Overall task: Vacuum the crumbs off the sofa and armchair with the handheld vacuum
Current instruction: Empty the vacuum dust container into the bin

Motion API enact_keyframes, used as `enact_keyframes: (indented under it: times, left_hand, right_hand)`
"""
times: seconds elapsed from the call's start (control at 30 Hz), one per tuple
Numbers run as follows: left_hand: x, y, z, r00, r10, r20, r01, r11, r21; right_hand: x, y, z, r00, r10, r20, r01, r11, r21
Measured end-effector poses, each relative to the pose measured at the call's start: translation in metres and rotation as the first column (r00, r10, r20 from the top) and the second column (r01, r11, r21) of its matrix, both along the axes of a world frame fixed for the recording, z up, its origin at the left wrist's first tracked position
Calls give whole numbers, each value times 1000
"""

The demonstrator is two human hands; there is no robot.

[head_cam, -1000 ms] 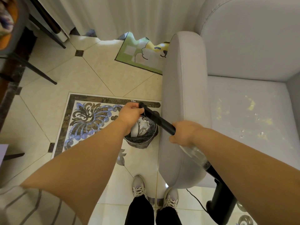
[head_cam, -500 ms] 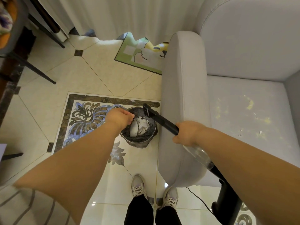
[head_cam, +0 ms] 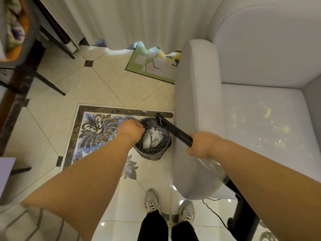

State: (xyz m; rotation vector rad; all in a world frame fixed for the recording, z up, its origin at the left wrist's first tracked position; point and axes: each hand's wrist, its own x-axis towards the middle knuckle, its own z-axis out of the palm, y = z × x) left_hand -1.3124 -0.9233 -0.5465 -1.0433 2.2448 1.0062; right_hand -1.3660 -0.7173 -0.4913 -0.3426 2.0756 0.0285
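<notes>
Gripping the Vacuum, Crumbs Waiting

You are holding the handheld vacuum point(head_cam: 175, 132), right hand point(head_cam: 201, 145) fingers wrapped around its tube, nozzle over the wastebasket point(head_cam: 152, 150); left hand point(head_cam: 131, 129) is curling at the rim. Crumbs point(head_cam: 267, 111) are littering the armchair point(head_cam: 196, 119) seat, so vacuuming is looking unfinished.

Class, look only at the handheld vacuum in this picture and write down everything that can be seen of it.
The handheld vacuum has a long black nozzle tube, a clear plastic-looking chamber behind it and a black rear body low at the right. It lies tilted, its flat nozzle tip over the rim of the small dark waste bin, beside the armchair arm. The right hand grips it where tube meets chamber, and the forearm hides part of it. The left hand is at the bin's edge, apart from the nozzle.
</notes>
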Motion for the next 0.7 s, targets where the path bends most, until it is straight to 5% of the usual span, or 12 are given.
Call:
enact_keyframes:
  times: [0.07, 0.17, 0.3, 0.6, 0.7]
  left_hand:
    - [3, 1, 9, 999, -34, 38, 37, 998, -60]
    - [10, 7, 21, 997, -68, 37, 66, 996, 63]
    - [26, 6, 35, 996, 85, -28, -80, 986, 149]
    - [15, -43, 51, 1000, -27, -3, 27, 998, -53]
    - [-5, -75, 25, 998, -71, -1, 71, 997, -7]
  right_hand:
    - [3, -1, 6, 1000, 4, -17, -4, 1000, -3]
    - [11, -2, 16, 999, 0, -39, 0, 1000, -6]
    - [24, -5, 28, 998, -12, -55, 10, 1000, -27]
    - [29, -53, 15, 979, -198, -45, 191, 973, -126]
    - [20, -82, -3, 966, -255, -31, 251, 963, -95]
